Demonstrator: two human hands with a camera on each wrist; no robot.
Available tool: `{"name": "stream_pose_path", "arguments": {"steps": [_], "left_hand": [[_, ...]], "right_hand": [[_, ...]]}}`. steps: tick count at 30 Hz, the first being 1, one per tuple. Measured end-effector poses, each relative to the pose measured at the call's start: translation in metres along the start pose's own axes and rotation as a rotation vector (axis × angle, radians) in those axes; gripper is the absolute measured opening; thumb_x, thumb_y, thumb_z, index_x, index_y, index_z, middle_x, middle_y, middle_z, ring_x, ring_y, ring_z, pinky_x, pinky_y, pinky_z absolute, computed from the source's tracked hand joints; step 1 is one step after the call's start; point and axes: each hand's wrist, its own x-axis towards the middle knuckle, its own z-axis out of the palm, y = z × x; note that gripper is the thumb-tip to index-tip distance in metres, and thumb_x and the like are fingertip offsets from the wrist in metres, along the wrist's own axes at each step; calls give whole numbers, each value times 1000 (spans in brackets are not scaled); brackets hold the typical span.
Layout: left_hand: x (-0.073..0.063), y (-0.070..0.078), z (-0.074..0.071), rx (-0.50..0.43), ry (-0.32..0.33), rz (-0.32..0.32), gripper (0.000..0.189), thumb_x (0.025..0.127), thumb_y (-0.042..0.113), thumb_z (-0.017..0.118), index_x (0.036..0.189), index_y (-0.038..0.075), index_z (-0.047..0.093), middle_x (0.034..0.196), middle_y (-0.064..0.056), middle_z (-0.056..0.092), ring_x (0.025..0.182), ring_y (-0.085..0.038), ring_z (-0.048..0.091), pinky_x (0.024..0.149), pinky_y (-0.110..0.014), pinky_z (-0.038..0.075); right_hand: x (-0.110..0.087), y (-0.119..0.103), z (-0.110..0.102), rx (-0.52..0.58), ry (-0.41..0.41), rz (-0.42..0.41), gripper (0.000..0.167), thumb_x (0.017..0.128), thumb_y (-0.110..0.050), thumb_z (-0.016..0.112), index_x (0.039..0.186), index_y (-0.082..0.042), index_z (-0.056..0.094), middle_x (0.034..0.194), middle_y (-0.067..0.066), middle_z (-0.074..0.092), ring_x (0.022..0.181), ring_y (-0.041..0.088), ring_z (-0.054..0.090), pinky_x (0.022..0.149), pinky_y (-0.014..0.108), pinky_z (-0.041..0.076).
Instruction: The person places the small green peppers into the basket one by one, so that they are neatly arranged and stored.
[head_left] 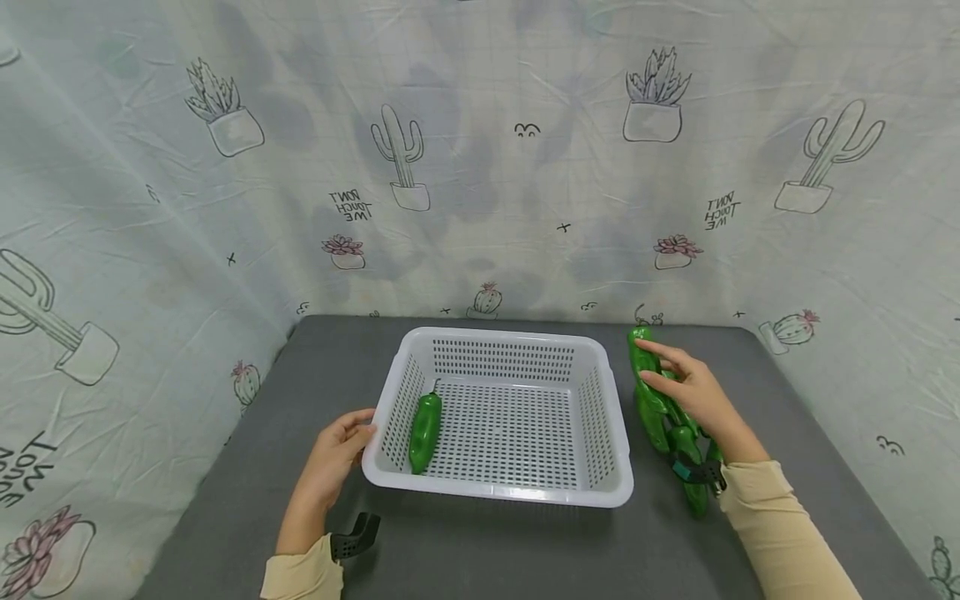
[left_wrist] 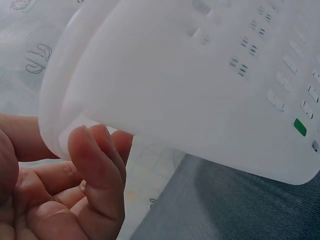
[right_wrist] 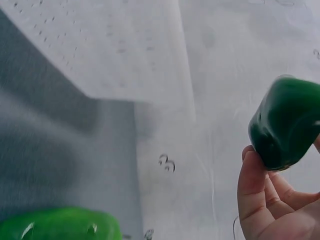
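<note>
The hands are both busy. The left hand has its fingers curled at the rim of the basket, pinching it at the 9 o'clock side; the right hand pinches a pepper between thumb and fingertips, the other fingers loosely bent.

If the work is filling the basket, that pinch should do, provided it sits near the pepper's middle; too near one end, the smooth, shiny skin might let it swing or slip. Lifting straight up before moving toward 9 o'clock should keep it from dragging the pile, and the strap on the right wrist looks close enough to snag there. The pepper wants raising over the basket's 3 o'clock wall and lowering gently, while the left hand steadies the rim without tipping it.

The held pepper lies at 10 o'clock from the middle of the right hand, and the pile spreads on the table below that hand, towards 6 o'clock. The basket sits between the hands: 3 o'clock from the left, 9 o'clock from the right. Inside, a single pepper lies near the 9 o'clock wall, just across it from the left hand.
</note>
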Motion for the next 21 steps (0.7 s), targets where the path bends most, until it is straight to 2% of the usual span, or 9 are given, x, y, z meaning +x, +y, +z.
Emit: {"name": "stream_pose_path", "arguments": {"steps": [7,13,17,21], "left_hand": [[0,2,0,2,1,2,38,100,12,47,136,-1,45,120,-24,60,98,-20,63,72,-27,51],[0,3,0,7,0,-1,38,100,12,47,135,-1,46,119,-23,60,93,-14,63,72,-28,50],[-1,3,-1,13,-1,5,38,100,13,48,135,-1,46,119,-23,61,90,-10,62,72,-28,50],[-1,2,-1,12,-3,3,38,100,13,48,135,-1,45,119,-23,61,90,-9,62,72,-28,50]], "right_hand": [[9,-14,11,54,-39,-32,54,95,-23,58,146,-15,39,153,19,26,133,53,27,97,68,30],[18,-23,24,64,-69,-50,54,95,-25,59,145,-17,39,154,18,24,133,52,28,95,68,32],[24,-28,33,68,-84,-55,54,95,-27,59,145,-19,40,154,16,25,132,48,32,94,65,37],[30,-34,41,100,-96,-68,54,94,-25,61,144,-17,41,148,18,33,125,45,44,86,56,47]]}}
